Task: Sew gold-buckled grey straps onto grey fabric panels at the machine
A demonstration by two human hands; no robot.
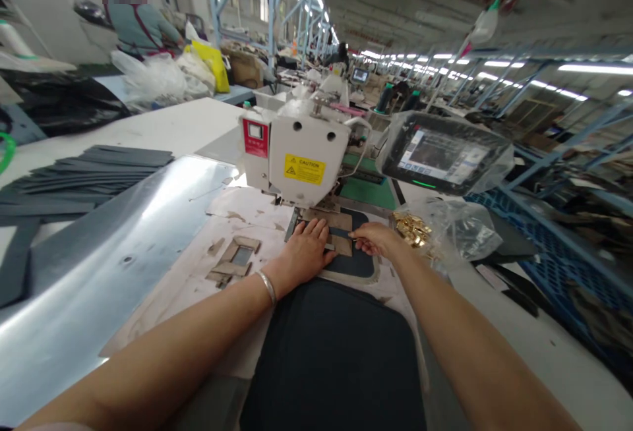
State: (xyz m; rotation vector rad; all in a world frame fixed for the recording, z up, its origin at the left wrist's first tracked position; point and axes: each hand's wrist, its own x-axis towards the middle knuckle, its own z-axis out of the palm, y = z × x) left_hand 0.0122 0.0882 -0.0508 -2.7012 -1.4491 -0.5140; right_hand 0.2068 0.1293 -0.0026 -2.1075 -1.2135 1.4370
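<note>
My left hand (pixel 307 248) lies flat, fingers stretched forward, on a dark fabric panel (pixel 353 261) that sits in a tan template (pixel 332 220) under the white sewing machine head (pixel 301 152). A silver bangle is on that wrist. My right hand (pixel 372 238) is closed in a pinch at the panel's right side, holding a thin strip or edge that I cannot make out. A larger dark panel (pixel 331 352) lies between my forearms at the table's near edge.
A stack of dark cut pieces (pixel 84 177) lies at the left behind a shiny metal sheet (pixel 99 253). A plastic bag of gold metal fittings (pixel 413 228) sits right of my hand. A wrapped control screen (pixel 442 154) stands behind it. Another person (pixel 138 19) works far left. Blue crates (pixel 544 246) stand right.
</note>
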